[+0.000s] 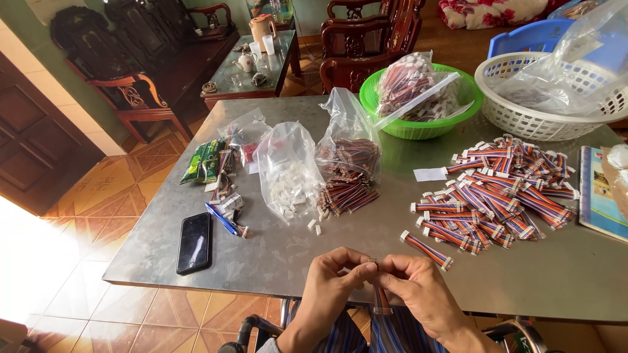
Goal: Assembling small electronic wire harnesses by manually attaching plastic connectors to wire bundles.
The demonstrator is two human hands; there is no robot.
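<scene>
Ribbon cable [379, 297] pinched at its top end between both sets of fingertips, left hand [330, 278] and right hand [418, 287] closed snug so its tail dangles toward my lap. Finished cable pile [497, 193] sits up right of my fingers; clear bag of white connectors [288, 173] up left, green packet [204, 161] beyond.

Bright daylight floods in from the near left, burning the tiled floor [39, 255] out to white. The steel table [314, 242] gives a soft sheen, shadows stay faint, the far room is dimmer, and straight lines bow at the edges.
</scene>
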